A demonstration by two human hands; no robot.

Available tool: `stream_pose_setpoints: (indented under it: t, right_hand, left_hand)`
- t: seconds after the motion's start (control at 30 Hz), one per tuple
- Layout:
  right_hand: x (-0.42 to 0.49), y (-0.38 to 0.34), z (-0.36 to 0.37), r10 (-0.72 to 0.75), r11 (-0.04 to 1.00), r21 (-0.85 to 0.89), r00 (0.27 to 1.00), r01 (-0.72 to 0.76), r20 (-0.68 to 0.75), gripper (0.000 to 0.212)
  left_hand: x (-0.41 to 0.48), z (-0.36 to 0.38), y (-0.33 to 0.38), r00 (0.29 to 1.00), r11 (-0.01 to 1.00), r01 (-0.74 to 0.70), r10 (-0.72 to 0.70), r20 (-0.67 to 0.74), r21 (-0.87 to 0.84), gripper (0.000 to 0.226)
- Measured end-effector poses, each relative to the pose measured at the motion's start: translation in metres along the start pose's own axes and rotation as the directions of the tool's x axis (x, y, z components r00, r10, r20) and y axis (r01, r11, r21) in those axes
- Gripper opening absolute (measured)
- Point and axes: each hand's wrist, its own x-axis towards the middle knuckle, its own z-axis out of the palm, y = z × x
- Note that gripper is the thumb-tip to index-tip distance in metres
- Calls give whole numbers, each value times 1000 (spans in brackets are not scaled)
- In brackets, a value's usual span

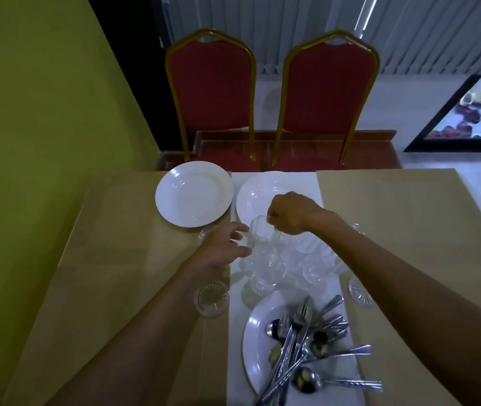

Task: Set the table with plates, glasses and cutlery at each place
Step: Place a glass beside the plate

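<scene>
My right hand [287, 213] grips the rim of a clear glass [262, 234] and holds it lifted above a cluster of several clear glasses [292, 265] on the white runner. My left hand [227, 244] is open, its fingers spread beside that lifted glass and just short of touching it. A white plate [193, 193] lies at the far left place. A stack of white plates [252, 197] sits next to it, partly hidden by my right hand. Near me, a white plate [255, 332] holds a pile of spoons and forks [306, 347].
A cut-glass piece [211, 298] lies under my left forearm and another [360, 291] under my right forearm. Two red chairs [212, 89] with gold frames stand at the table's far edge. A green wall [42, 112] runs along the left.
</scene>
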Motion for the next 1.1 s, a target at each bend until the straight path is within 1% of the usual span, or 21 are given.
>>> stream_pose_setpoints:
  t: [0.07,0.17,0.27,0.33,0.4,0.5,0.6,0.7,0.77,0.87,1.03,1.1]
  right_hand:
    - [7,-10,-5,-23,999,35,999,24,-28,12]
    - [19,-34,-15,-94,995,30,993,96,-71,11]
    - [30,-61,-20,-132,990,40,989,135,-70,14]
    - [38,-76,-17,-140,987,66,986,146,-88,12]
    - [46,-87,-13,-128,985,103,986,140,-107,2]
    - [56,-97,-8,-102,986,117,986,117,-131,11]
    - [61,-101,-1,-98,990,86,989,108,-114,1]
    - [64,-100,9,-73,991,105,995,80,-65,8]
    - [65,-100,11,-61,990,125,997,66,-45,4]
    - [67,-102,10,-57,989,133,998,59,-16,6]
    - [64,-103,8,-40,991,127,999,40,4,7]
    - [63,-103,10,-16,991,134,1000,16,-3,15]
  left_hand:
    - [-1,-10,0,1000,1000,-5,5,-19,4,64]
    - [-4,-29,-2,998,999,-32,32,-50,1,66]
    - [-7,-48,-6,994,995,-30,20,-109,-96,75]
    - [-7,-58,-11,988,993,-35,18,-151,-111,76]
    - [-4,-65,-17,985,993,-44,24,-169,-113,75]
    - [0,-72,-27,984,985,-45,16,-175,-164,74]
    - [4,-71,-37,987,976,-50,17,-157,-213,70]
    - [6,-64,-49,990,968,-56,22,-140,-244,71]
    - [7,-63,-54,990,964,-63,27,-138,-259,69]
    - [9,-65,-59,991,965,-61,29,-128,-256,68]
    - [13,-64,-68,994,979,-16,-6,-107,-205,69]
    - [12,-62,-70,992,977,19,-44,-115,-213,74]
